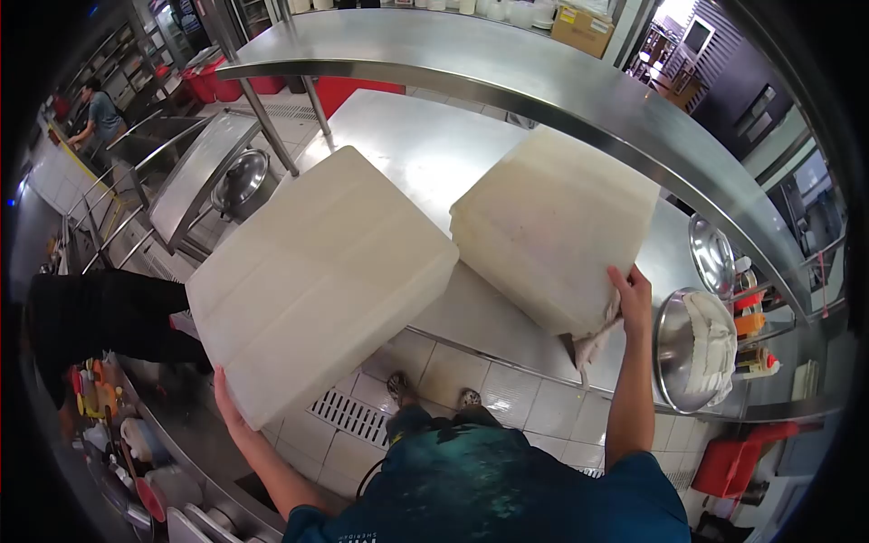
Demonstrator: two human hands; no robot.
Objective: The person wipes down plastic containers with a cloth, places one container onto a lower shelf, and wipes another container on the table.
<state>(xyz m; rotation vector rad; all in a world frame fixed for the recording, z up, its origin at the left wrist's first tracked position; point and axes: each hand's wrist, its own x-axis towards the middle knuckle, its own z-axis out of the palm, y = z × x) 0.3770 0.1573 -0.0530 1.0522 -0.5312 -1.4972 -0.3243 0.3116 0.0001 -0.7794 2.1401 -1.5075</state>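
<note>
A large off-white plastic bin (321, 281), its broad flat side facing up, is tilted over the floor and the near edge of the steel table. My left hand (237, 405) grips its lower left edge. Another off-white bin (557, 231) rests on the steel table (407, 136) to the right. My right hand (632, 294) is closed on that bin's right edge. A crumpled pale cloth (593, 348) hangs below the right hand at the table's edge. The undersides of both bins and some of my fingers are hidden.
A steel shelf (434, 45) spans above the table. On the right sit a metal bowl (674, 348) with a folded cloth (711, 339), a lid (711, 256) and bottles. A person in black (118, 317) stands close on the left; another person (101, 118) is further back.
</note>
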